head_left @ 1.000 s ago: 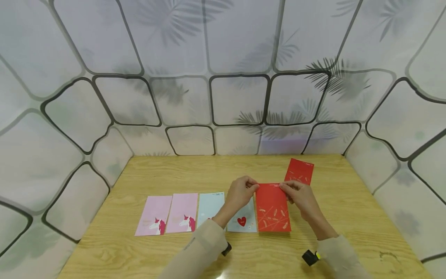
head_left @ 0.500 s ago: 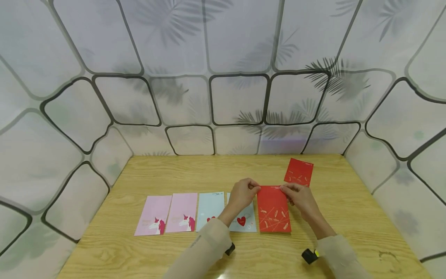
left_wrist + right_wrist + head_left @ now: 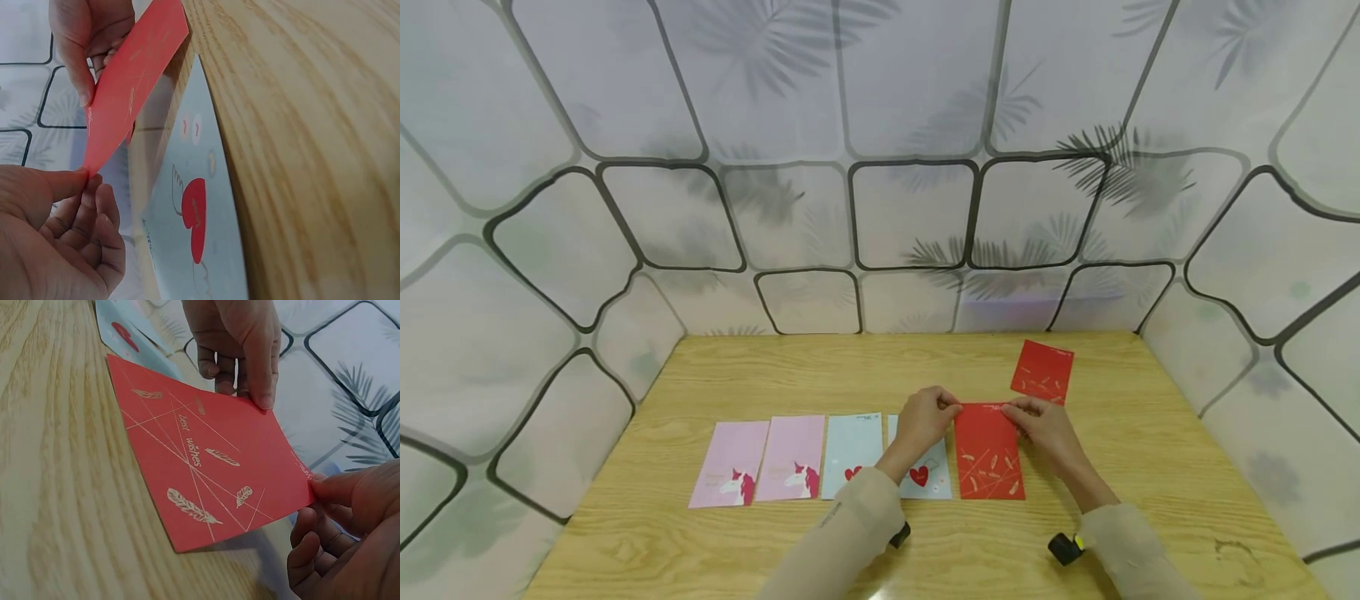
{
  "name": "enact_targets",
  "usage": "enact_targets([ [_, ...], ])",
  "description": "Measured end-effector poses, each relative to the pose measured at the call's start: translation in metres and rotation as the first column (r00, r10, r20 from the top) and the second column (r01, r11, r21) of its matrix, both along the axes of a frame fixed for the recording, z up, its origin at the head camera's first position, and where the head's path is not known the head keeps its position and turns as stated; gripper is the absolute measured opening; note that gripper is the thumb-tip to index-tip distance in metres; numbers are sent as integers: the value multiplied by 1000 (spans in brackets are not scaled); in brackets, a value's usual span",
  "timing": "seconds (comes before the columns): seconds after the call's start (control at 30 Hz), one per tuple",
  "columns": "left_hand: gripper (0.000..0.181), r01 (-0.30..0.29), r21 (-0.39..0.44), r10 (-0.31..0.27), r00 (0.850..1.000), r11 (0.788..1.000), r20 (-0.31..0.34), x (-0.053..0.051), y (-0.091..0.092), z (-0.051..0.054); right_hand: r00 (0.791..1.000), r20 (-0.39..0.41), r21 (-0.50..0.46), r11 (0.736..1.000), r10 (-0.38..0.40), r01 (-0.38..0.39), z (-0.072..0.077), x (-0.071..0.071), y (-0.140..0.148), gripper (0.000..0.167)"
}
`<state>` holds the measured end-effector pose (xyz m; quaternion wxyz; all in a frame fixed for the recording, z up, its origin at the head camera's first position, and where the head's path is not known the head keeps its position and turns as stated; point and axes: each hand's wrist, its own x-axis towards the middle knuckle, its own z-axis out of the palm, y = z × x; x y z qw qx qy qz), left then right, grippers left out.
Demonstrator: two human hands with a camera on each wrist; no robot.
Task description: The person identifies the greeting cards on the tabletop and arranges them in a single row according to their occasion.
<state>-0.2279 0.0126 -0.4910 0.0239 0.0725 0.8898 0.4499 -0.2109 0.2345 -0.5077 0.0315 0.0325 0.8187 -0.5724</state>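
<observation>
A red greeting card with gold feathers and the words "best wishes" is pinched at its two far corners. The left hand grips the left corner between thumb and finger, and the right hand grips the right corner. In the right wrist view the card slants, its near edge at the wooden table and its far edge raised. Beside it on the left lies a pale blue card with a red heart, partly covered by the left wrist in the head view.
Left of it lie another pale blue card and two pink unicorn cards, in one row. A second red card lies tilted behind the right hand. A patterned wall closes off the table's back.
Both hands have shifted slightly toward the person, with the left also moving a little right. The red card's far edge has come down and a narrow gap has opened beside the blue card.
</observation>
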Motion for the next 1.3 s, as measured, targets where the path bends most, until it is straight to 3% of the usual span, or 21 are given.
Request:
enact_targets([
  [0.37,9,-32,-95,29,999,995,-32,-1,3,-9,998,-62,112,993,-23,30,-12,-4,-2,30],
  [0.57,11,-63,-134,61,998,989,-16,-2,5,-12,994,-106,159,987,-12,29,-16,-5,-5,27],
  [0.8,10,-73,-175,64,997,982,-53,-4,5,-18,988,-156,251,967,12,28,-21,-9,-5,22],
  [1.03,11,-88,-243,73,995,966,-68,-6,7,-21,988,-155,307,951,21,28,-24,-10,-5,18],
  [1.3,11,-81,-253,70,996,964,-50,-6,6,-22,990,-143,329,944,16,32,-25,-10,-7,17],
])
